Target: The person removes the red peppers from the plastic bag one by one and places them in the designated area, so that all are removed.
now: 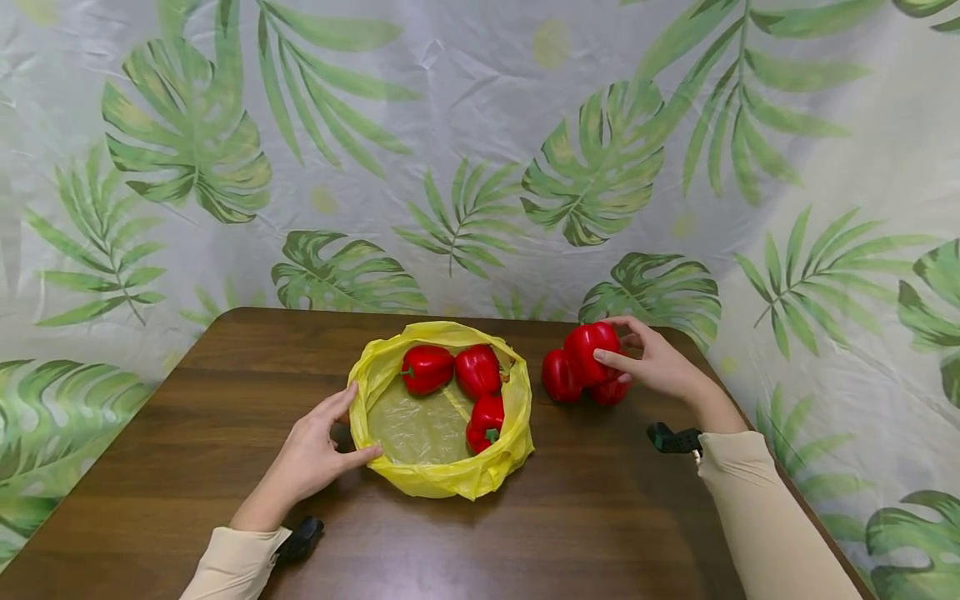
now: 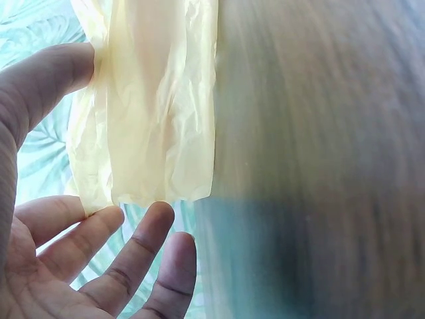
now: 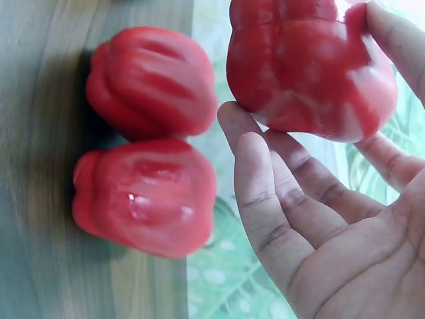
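A red bell pepper (image 1: 589, 350) is in my right hand (image 1: 660, 360), the thumb on its near side and fingers at its far side; the right wrist view shows this pepper (image 3: 312, 73) raised off the table. Two more red peppers (image 3: 153, 83) lie side by side beneath it. My left hand (image 1: 311, 450) holds the left rim of an open yellow plastic bag (image 1: 517, 433), thumb and forefinger spread along the edge. In the left wrist view the tips of both go behind the bag's film (image 2: 146, 100). Inside the bag lie three red peppers (image 1: 427, 369), some with green stems.
The bag stands on a dark brown wooden table (image 1: 480, 550). Behind the table hangs a pale cloth (image 1: 465, 108) printed with green leaves. The pepper pile lies right of the bag, near the table's back right corner.
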### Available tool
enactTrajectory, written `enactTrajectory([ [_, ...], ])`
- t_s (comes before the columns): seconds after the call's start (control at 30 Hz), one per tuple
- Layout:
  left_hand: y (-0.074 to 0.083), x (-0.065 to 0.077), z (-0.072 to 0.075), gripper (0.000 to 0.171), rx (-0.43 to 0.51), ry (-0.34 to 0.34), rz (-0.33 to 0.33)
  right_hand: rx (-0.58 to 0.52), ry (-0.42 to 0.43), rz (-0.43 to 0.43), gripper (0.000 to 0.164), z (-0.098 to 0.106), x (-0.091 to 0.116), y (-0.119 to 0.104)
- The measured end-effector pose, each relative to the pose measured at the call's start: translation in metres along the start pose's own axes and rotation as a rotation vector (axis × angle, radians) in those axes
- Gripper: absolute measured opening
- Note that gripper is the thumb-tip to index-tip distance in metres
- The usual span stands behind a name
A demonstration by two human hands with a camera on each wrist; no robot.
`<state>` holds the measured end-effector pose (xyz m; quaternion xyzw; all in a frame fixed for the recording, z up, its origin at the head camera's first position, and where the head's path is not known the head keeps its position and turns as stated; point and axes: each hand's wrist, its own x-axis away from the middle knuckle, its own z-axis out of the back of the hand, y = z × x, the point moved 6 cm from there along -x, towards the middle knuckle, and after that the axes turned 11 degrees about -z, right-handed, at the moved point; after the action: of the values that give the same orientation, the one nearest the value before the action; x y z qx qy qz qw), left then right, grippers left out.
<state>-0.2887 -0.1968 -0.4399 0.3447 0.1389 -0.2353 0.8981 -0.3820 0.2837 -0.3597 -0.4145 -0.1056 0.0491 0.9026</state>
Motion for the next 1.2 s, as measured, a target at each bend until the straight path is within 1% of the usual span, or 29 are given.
enactTrajectory([
  [0.23, -0.001, 0.0, 0.0, 0.102, -0.007, 0.006, -0.008, -0.015, 0.025, -0.025, 0.074, 0.012, 0.002, 0.011],
  [0.6, -0.002, 0.0, 0.0, 0.102, -0.008, 0.007, -0.008, -0.025, 0.083, -0.027, 0.072, 0.029, 0.007, 0.038],
  [0.83, -0.003, 0.0, 0.0, 0.102, -0.013, 0.005, -0.004, -0.036, 0.097, -0.035, 0.075, 0.035, 0.014, 0.047],
  [1.2, -0.003, 0.0, 0.0, 0.103, -0.009, 0.0, 0.004, -0.035, 0.085, -0.079, 0.078, 0.037, 0.014, 0.067],
])
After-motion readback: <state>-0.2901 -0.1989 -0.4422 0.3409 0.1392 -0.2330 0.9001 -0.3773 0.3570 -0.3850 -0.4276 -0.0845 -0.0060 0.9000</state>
